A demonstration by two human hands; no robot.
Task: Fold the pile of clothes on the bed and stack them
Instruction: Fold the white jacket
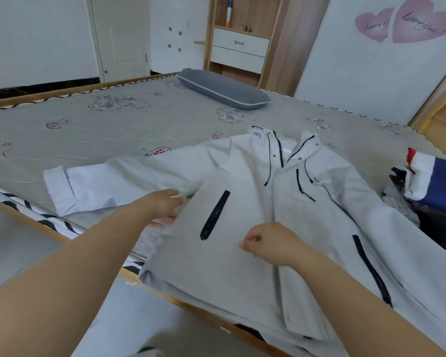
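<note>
The white hooded zip-front jacket with dark pocket zips and drawcords [281, 202] lay front-up across the near edge of the bed, hood towards the far side and hem overhanging the wooden bed frame [31, 220], a position judged to keep the whole front within reach for folding. Its one long sleeve [93, 186] stretched flat to the person's left, cuff turned back, evidently not yet folded in. The left hand [162, 204] was at the jacket's left side edge by the armpit, fingers extended and partly under the fabric edge, thumb above; it appeared to be taking hold of that edge rather than clamped on it, and a firm grip could not be confirmed. The right hand [265, 243] rested on the front panel beside the centre placket, fingers curled with thumb and forefinger drawn together; whether cloth was actually pinched between them could not be told. It was judged to be steadying the front while the side was worked. To the right lay a heap of unfolded clothes, with a navy, white and red garment [433, 181] on top, touching the jacket's far side. The grey patterned bed cover [88, 130] extended beyond, with a grey bolster pillow with white piping [224, 90] near the far edge.
</note>
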